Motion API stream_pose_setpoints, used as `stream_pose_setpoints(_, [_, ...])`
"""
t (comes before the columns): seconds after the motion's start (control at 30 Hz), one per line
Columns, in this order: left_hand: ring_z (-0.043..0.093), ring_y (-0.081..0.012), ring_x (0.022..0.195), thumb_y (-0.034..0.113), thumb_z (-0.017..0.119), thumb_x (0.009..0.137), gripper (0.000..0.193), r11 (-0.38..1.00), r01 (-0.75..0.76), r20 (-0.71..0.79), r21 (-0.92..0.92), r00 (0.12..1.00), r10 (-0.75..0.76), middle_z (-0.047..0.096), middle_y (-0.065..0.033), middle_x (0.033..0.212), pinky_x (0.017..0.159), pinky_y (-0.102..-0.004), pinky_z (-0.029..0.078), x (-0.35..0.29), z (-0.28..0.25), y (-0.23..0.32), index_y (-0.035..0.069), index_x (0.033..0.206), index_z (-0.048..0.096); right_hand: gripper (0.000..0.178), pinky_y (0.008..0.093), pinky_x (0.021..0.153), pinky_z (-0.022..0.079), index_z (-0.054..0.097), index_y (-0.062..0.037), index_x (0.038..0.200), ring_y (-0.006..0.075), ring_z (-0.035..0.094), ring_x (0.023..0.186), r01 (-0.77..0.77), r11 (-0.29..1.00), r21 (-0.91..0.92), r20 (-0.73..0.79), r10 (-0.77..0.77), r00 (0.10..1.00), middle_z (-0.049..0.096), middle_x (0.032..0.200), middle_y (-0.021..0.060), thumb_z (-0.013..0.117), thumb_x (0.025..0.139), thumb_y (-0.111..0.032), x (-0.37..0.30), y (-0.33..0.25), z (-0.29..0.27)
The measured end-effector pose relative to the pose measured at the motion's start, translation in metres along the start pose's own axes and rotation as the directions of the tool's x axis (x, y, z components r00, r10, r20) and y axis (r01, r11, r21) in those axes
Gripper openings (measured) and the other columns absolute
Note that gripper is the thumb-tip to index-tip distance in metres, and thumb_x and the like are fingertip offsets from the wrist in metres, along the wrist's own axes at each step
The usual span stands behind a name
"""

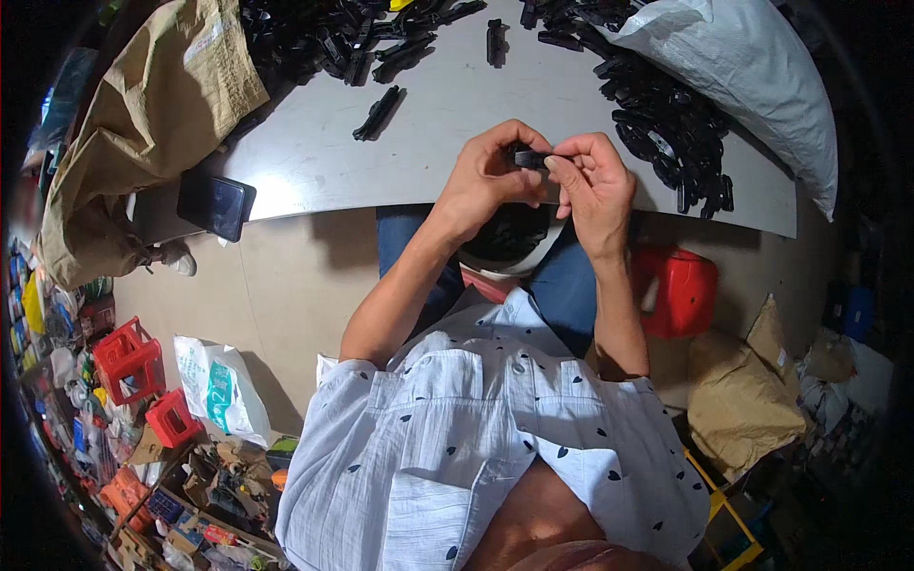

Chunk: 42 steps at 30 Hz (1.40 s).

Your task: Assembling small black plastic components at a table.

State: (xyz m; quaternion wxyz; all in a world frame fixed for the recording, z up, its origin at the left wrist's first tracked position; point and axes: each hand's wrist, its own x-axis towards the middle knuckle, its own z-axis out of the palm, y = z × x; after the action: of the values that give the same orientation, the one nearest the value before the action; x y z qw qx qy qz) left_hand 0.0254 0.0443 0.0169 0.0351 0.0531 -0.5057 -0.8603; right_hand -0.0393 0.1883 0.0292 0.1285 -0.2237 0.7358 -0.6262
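Note:
Just over the table's near edge, my left hand (483,186) and my right hand (595,193) meet around a small black plastic piece (529,160). The left hand's thumb and forefinger curl around it, while the right thumb and fingertips pinch its right end. Fingers hide part of the piece, so its exact kind cannot be made out. Below the hands, between my knees, sits a pale round tub (550,249) with dark pieces in it. Single black plastic pieces lie on the white table (433,114), one to the left (378,113) and another farther back (494,43).
Heaps of black pieces lie at the back left (328,43) and right (671,133). A tan sack (143,114) and a white woven sack (743,76) flank them. A phone (217,206) rests at the left edge. Below stand a red container (687,290) and red stools (129,362).

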Motion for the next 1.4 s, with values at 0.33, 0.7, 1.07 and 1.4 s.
stream_pose_setpoints(0.33, [0.058,-0.0082,0.071,0.008,0.066,0.088,0.019,0.976,-0.203,-0.045,0.076,0.977,0.206,0.06,-0.0035,0.086,0.062,-0.0212,0.05,-0.013,0.009,-0.002,-0.002,0.102,0.057,0.022,0.0236,0.06,0.049,0.061,-0.0033,0.095,0.0134,0.057,0.079,0.328,0.918,-0.224,-0.007,-0.338,0.941,0.052,0.096,0.0069,0.074,0.082,-0.015,-0.007,-0.001,-0.007])
stream_pose_setpoints(0.7, [0.053,-0.0064,0.067,0.013,0.066,0.09,0.021,0.917,-0.342,-0.105,0.204,0.924,0.368,0.058,-0.003,0.084,0.059,-0.0204,0.046,-0.019,0.013,-0.009,0.0,0.098,0.052,0.027,0.0277,0.06,0.052,0.056,-0.0023,0.098,0.0139,0.061,0.076,0.093,0.996,0.017,0.071,-0.094,0.993,0.06,0.093,0.0097,0.072,0.085,-0.019,-0.017,-0.004,-0.005])
stream_pose_setpoints(1.07, [0.054,-0.0114,0.077,0.016,0.068,0.088,0.024,0.927,-0.28,-0.045,0.251,0.953,0.3,0.057,-0.0036,0.088,0.07,-0.0236,0.045,-0.024,0.008,-0.014,0.0,0.099,0.054,0.02,0.0309,0.052,0.048,0.057,-0.002,0.088,0.0145,0.06,0.058,0.113,0.986,-0.123,0.139,-0.096,0.986,0.059,0.067,0.0077,0.073,0.082,-0.014,-0.019,0.003,-0.014])
stream_pose_setpoints(1.4, [0.057,-0.0217,0.098,0.026,0.054,0.091,0.035,0.374,-0.701,0.149,0.607,0.563,0.813,0.062,-0.0115,0.112,0.086,-0.0312,0.044,-0.024,-0.027,0.102,0.0,0.114,0.06,0.025,0.0362,0.059,0.051,0.054,-0.0017,0.089,0.0297,0.063,0.074,0.513,0.657,-0.553,0.418,-0.315,0.852,0.059,0.08,0.0124,0.072,0.075,-0.011,-0.078,0.066,-0.026])
